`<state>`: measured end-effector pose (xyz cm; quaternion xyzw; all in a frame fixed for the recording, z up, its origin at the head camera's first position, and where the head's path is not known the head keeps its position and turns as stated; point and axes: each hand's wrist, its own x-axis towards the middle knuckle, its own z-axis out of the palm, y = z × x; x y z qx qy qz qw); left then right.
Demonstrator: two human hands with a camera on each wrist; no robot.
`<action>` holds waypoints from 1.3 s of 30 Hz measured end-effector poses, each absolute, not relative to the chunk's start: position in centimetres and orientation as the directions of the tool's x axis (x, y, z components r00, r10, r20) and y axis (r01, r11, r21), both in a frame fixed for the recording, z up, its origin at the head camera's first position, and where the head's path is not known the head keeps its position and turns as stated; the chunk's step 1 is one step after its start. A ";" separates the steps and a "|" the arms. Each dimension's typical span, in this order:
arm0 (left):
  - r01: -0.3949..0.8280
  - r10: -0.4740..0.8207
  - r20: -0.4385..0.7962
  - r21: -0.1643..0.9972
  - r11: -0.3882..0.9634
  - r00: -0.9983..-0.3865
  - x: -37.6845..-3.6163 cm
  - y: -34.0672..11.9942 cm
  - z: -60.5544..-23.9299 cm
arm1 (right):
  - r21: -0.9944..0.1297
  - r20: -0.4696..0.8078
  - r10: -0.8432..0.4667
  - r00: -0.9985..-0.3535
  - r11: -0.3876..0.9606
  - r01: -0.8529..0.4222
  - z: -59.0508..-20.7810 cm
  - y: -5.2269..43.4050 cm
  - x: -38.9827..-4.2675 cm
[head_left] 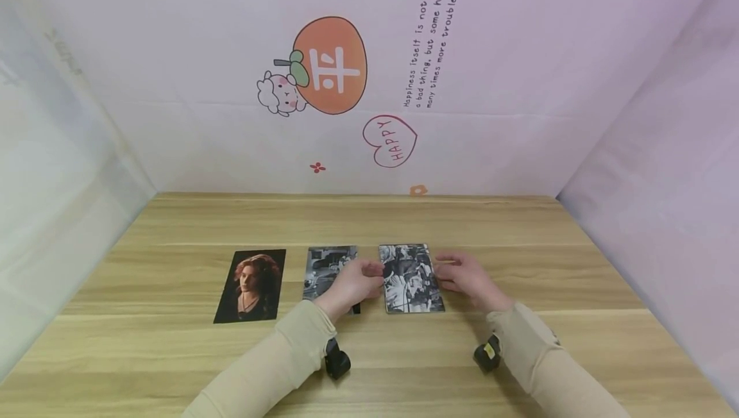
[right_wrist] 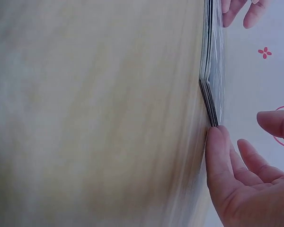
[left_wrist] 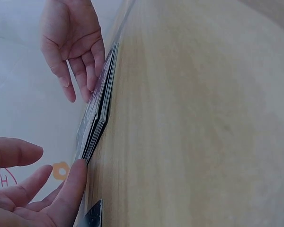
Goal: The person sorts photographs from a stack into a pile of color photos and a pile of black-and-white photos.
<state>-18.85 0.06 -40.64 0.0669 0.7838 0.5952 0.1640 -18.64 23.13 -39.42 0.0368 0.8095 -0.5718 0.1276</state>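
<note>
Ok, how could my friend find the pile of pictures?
On the wooden table, look between the left hand and right hand. The pile lies there, rightmost in the row. Its top is black-and-white, unlike the colour portrait, and almost uncovered, unlike the partly hidden middle picture.

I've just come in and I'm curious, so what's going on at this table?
A person's left hand and right hand are at opposite sides of a stack of picture cards on a wooden table, both close against its edges. Left of the stack lies a black-and-white picture, partly hidden by the left hand; farther left lies a colour portrait.
</note>
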 end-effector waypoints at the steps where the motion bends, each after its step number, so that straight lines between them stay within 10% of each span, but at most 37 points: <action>1: -0.091 0.301 -0.178 0.955 0.281 -0.937 -18.9 0.1 -40.6 | -0.916 -0.248 -0.086 -0.965 0.345 0.204 -39.4 23.1 -18.6; 39: -0.031 0.291 -0.119 0.957 0.290 -0.949 -18.6 -0.8 -40.3 | -0.923 -0.230 -0.038 -0.973 0.326 0.205 -38.8 22.4 -18.3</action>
